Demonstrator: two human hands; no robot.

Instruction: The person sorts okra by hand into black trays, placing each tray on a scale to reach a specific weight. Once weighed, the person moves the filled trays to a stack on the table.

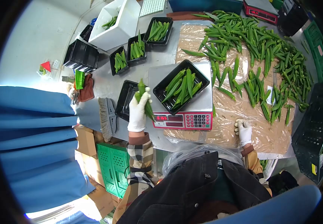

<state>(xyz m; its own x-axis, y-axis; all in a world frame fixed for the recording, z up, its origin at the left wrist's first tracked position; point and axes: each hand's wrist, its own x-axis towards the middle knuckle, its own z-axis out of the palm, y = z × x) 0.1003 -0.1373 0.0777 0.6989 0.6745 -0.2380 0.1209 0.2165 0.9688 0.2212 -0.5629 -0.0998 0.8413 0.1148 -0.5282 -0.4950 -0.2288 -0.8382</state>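
My left hand (137, 116), in a white glove, is closed around a few green okra pods (141, 88). It hovers over the right side of a black tray (123, 101) whose inside is partly hidden by the hand. Just to the right, a second black tray (191, 102) of okra sits tilted on the scale (199, 121), whose red display appears to read 0165. My right hand (243, 131), also gloved, is over the plastic-covered cardboard (225, 112) with its fingers curled in; nothing shows in them.
Loose okra (262, 41) is heaped across the back right. Several filled trays (159, 31) stand at the back left, near a white foam box (113, 26) and stacked black trays (80, 56). A brush (105, 117) lies at the left edge; green crates (111, 168) stand below.
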